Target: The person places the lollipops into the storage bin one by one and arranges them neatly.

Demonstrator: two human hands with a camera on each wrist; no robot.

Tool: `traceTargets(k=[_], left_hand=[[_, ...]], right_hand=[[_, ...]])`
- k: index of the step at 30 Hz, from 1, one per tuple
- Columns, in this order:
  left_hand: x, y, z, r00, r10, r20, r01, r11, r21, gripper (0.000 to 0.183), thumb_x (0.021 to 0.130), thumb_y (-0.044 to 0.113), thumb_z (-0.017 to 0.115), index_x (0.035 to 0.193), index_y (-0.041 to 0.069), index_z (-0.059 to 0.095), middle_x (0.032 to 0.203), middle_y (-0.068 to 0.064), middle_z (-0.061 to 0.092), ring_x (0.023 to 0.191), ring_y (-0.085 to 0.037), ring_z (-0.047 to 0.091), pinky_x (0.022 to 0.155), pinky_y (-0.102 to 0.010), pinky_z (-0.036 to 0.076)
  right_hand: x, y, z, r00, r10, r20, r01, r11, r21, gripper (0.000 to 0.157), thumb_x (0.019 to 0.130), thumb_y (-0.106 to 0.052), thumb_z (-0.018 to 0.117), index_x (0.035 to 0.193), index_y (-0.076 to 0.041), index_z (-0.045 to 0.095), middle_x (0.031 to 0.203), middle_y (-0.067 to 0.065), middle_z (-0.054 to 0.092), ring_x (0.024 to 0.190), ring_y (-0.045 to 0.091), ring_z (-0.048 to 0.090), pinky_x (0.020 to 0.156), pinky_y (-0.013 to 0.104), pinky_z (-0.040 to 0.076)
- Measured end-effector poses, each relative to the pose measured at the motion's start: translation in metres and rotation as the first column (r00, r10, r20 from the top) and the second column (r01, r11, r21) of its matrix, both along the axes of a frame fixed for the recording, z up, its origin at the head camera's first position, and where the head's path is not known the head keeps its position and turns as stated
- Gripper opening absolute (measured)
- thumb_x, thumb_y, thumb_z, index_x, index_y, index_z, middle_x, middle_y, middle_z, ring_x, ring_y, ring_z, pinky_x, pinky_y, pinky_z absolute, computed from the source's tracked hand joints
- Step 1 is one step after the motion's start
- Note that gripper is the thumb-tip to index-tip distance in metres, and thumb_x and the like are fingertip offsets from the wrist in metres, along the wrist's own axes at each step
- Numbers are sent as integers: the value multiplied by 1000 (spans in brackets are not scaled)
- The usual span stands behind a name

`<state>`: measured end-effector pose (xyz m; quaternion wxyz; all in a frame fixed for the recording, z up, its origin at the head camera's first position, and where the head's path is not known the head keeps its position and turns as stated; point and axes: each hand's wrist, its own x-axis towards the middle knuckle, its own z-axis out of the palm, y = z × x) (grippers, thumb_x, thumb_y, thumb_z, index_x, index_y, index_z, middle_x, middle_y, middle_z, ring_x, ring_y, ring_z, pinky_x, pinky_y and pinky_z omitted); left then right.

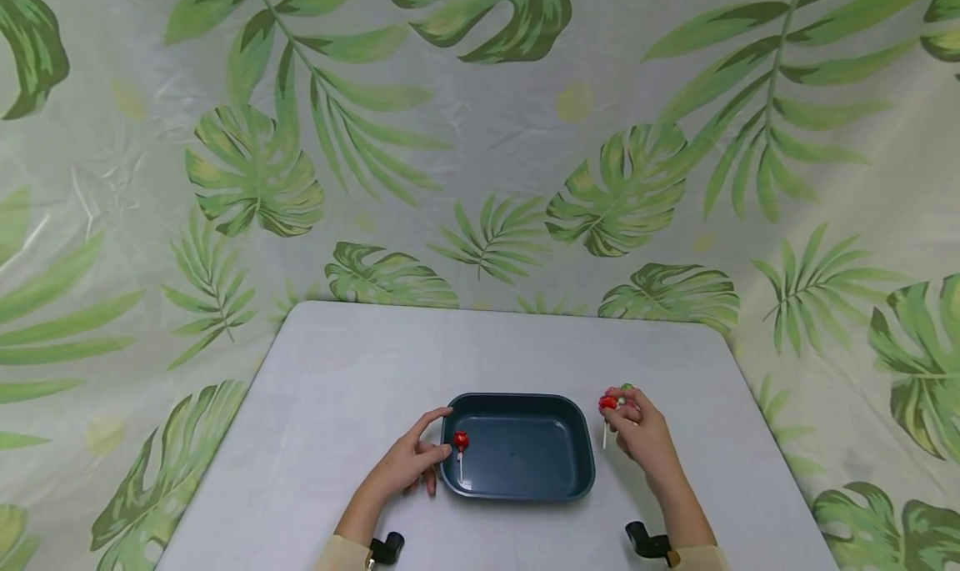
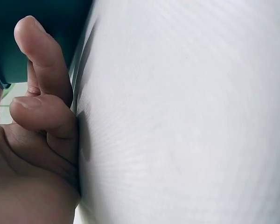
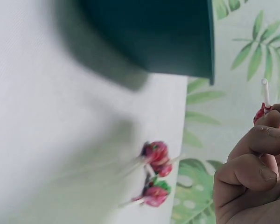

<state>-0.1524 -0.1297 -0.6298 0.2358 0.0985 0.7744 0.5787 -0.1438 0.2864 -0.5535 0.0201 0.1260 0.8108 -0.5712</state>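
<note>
A dark teal rectangular tray [image 1: 517,494] stands on the table, with one red-wrapped lollipop [image 1: 461,442] lying inside near its left wall. My left hand [image 1: 405,464] grips the tray's left side, thumb at the rim and index finger at the far left corner. The left wrist view shows other bent fingers [image 2: 42,65] beside the outer wall. To the right of the tray, my right hand [image 1: 637,429] pinches a red lollipop [image 3: 260,114] by its wrapped head, the white stick pointing down in the head view. Several pink and red lollipops [image 3: 155,193] lie on the table close to that hand.
The white table [image 1: 360,363] reaches back to a hanging cloth [image 1: 510,162] printed with green leaves. Black wrist cameras [image 1: 387,548] are strapped at both cuffs.
</note>
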Motion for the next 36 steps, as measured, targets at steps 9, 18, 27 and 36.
traceTargets(k=[9,18,27,36], left_hand=[[0,0,1,1000,-4,-1,4,1000,5,61,105,35,67,159,45,38,75,-14,74,49,-20,64,41,-24,39],[1,0,1,1000,-1,1,1,1000,6,62,105,35,67,159,45,38,74,-11,74,50,-20,66,41,-24,39],[0,1,1,1000,-8,-16,9,1000,8,62,104,36,68,158,46,38,73,-11,73,50,-21,66,41,-24,39],[0,1,0,1000,1,-14,-1,1000,-5,62,104,38,68,158,46,39,71,-10,72,49,-21,64,41,-25,38]], right_hand=[[-1,-33,12,995,91,-32,-92,994,-55,35,103,-18,70,135,-11,57,82,8,67,52,11,41,50,22,37],[-1,-66,13,986,163,-38,-166,983,-81,33,103,-14,69,134,-12,59,79,9,61,54,13,42,52,23,38],[-2,-91,7,971,231,-58,-236,966,-102,29,100,-12,72,127,-12,62,76,10,59,50,12,43,50,24,39],[-5,-113,-3,960,272,-69,-278,954,-112,31,100,-9,71,129,-9,61,75,8,61,48,12,42,49,24,39]])
